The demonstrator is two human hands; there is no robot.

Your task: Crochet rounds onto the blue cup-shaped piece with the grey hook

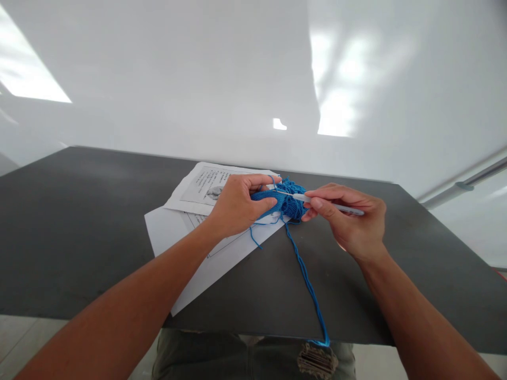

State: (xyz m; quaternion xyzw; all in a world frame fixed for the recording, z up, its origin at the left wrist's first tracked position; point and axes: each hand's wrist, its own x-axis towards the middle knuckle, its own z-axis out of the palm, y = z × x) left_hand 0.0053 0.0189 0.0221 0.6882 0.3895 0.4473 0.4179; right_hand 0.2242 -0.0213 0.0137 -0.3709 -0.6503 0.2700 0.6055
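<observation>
One blue crocheted piece (270,203) is located near the worktop's (119,211) centre, over the printed sheets. Its 9 o'clock end is covered by the left hand (236,205); its stitches are too small to count.

Left hand: extended from 7 o'clock, fingers toward 3 o'clock. The grip is closed on the piece, thumb on the near side; a blue strand crosses the fingers.

Right hand: extended from 5 o'clock, fingers bent toward 9 o'clock. The grip is pinched on one hook (291,195) with a pale handle. The hook's tip is at the piece; whether it passes through a stitch cannot be determined.

One tangled yarn bundle (293,203) adjoins the piece at 3 o'clock, partly hidden. Long yarn strands (304,270) run toward 5 o'clock to the front edge; one short yarn end (255,238) points to between 6 and 7 o'clock.

Two sheets are visible: upper sheet (190,184), lower sheet (190,285), overlapping, text partly covered.
</observation>
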